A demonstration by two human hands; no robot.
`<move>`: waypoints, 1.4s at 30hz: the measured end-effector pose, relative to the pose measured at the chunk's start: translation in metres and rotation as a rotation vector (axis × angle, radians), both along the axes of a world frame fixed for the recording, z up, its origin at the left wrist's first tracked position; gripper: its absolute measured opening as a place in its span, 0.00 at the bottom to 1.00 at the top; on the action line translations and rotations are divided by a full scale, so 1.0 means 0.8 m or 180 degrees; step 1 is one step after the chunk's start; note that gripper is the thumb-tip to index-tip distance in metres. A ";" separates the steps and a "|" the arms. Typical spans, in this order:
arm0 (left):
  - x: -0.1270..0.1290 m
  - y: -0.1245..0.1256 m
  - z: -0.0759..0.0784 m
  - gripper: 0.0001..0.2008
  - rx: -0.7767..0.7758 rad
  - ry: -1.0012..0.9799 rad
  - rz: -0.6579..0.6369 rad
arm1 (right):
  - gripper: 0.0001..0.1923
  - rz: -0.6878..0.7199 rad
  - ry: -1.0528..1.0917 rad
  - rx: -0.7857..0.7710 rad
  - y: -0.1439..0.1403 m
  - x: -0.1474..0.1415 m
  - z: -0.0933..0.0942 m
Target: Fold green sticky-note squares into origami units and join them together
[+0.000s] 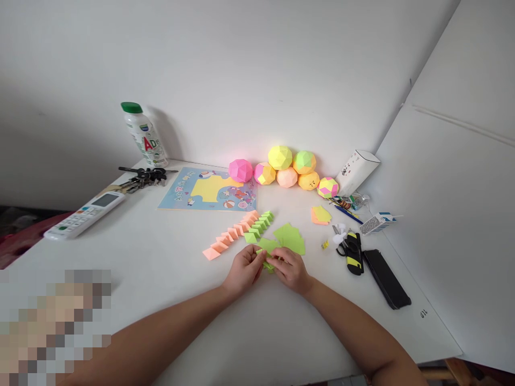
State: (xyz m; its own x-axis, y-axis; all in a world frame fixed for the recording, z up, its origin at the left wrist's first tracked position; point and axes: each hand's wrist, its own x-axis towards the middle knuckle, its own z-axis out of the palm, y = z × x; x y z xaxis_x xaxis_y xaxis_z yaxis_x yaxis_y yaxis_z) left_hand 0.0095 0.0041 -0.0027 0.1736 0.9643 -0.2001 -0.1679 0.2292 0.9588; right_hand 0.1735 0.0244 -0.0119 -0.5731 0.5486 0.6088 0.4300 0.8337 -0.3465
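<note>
My left hand (243, 269) and my right hand (290, 271) meet over the white table (169, 268), both pinching a small folded green paper piece (267, 264) between their fingertips. Just beyond the hands lies a loose stack of green paper squares (289, 238). To the left of it runs a row of folded orange paper units (231, 236) and a shorter row of folded green units (259, 224).
Several coloured paper balls (287, 166) sit against the wall. A picture sheet (209, 190), keys (140, 176), a remote (84, 214) and a bottle (144, 135) are at left. Scissors (352, 251), a black phone (386, 277), small box (376, 223) and white holder (356, 170) are right.
</note>
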 end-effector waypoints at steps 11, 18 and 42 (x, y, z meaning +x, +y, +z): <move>0.004 -0.006 0.002 0.15 0.0116 0.0176 0.0105 | 0.14 0.0173 0.0086 0.0240 0.001 -0.001 0.006; 0.004 -0.005 -0.001 0.15 0.0269 0.0407 0.0253 | 0.12 0.0156 0.0102 0.0074 -0.001 -0.001 0.007; 0.001 -0.006 0.005 0.18 0.0438 0.0438 -0.0240 | 0.08 -0.0179 0.1206 -0.2589 0.006 0.000 0.010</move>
